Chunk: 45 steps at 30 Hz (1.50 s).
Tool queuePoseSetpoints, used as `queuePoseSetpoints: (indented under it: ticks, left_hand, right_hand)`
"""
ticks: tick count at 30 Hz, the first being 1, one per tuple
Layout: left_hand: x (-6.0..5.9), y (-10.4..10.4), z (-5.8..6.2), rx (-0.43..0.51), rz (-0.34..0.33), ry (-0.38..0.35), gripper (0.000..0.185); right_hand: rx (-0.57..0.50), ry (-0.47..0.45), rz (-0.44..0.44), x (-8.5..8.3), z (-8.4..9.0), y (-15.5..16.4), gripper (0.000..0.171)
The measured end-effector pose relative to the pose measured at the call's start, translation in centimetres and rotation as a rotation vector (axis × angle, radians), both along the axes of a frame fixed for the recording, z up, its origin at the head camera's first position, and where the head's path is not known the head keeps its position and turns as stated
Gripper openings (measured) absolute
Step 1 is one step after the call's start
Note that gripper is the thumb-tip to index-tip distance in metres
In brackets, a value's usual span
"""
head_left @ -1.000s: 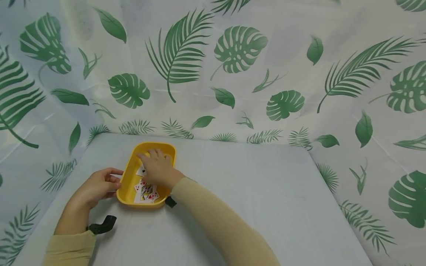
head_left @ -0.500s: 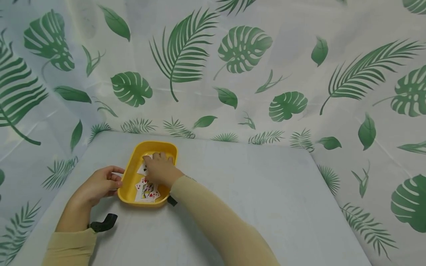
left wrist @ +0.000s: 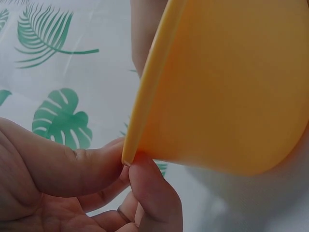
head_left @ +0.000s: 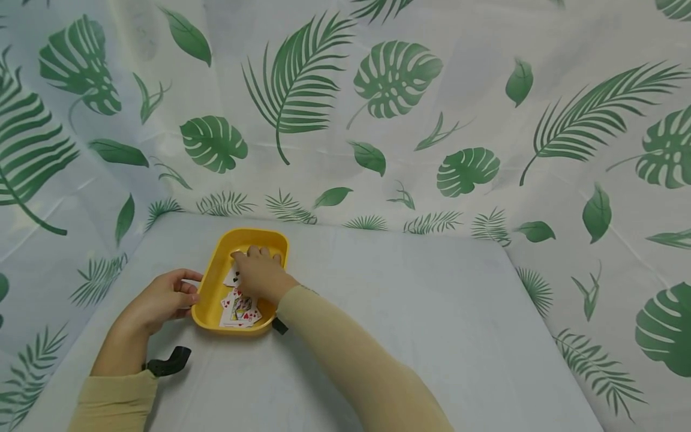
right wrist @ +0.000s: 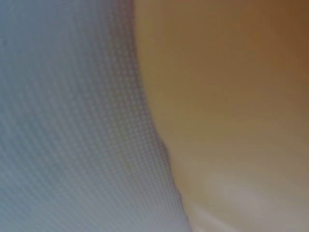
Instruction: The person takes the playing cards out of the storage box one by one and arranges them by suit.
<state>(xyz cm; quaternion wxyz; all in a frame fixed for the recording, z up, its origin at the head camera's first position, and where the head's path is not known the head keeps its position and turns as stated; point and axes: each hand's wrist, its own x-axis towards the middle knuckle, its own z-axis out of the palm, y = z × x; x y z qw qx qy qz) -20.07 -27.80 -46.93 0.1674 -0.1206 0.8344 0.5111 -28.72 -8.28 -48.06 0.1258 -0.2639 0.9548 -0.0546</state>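
Note:
A yellow tray [head_left: 254,233] sits on the table at the left, with several playing cards [head_left: 241,311] face up inside it. My left hand [head_left: 167,297] pinches the tray's left rim; the left wrist view shows the thumb and a finger of the left hand [left wrist: 128,166] closed on the edge of the yellow tray [left wrist: 231,87]. My right hand [head_left: 259,273] lies palm down inside the tray over the far cards, fingers bent downward. Its fingertips are hidden. The right wrist view is a blur of tray wall [right wrist: 231,96] and cloth.
The table [head_left: 410,312] has a pale cloth; its far edge and right edge meet a leaf-print curtain [head_left: 378,108] that hangs all around. A black wrist mount [head_left: 167,363] shows by my left sleeve.
My right hand has drawn back slightly from the tray's far end, and its fingers have bent more. The cards under it have shifted a little. The left hand keeps its pinch.

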Motion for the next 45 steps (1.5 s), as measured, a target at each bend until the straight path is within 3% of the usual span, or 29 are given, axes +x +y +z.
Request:
queuePoseSetpoints:
  ticks: [23, 36, 45]
  left_hand:
    - [0.0, -0.1, 0.1, 0.004, -0.017, -0.011, 0.053]
    - [-0.1, -0.1, -0.1, -0.001, -0.012, -0.011, 0.053]
    - [-0.1, 0.0, -0.2, -0.023, -0.010, -0.007, 0.054]
  right_hand:
    - [-0.038, 0.109, 0.020, -0.6, -0.4, -0.2, 0.079]
    - [-0.002, 0.204, 0.052, 0.1, 1.4, 1.1, 0.082]
    - [-0.069, 0.215, 0.045, 0.5, 1.5, 2.5, 0.082]
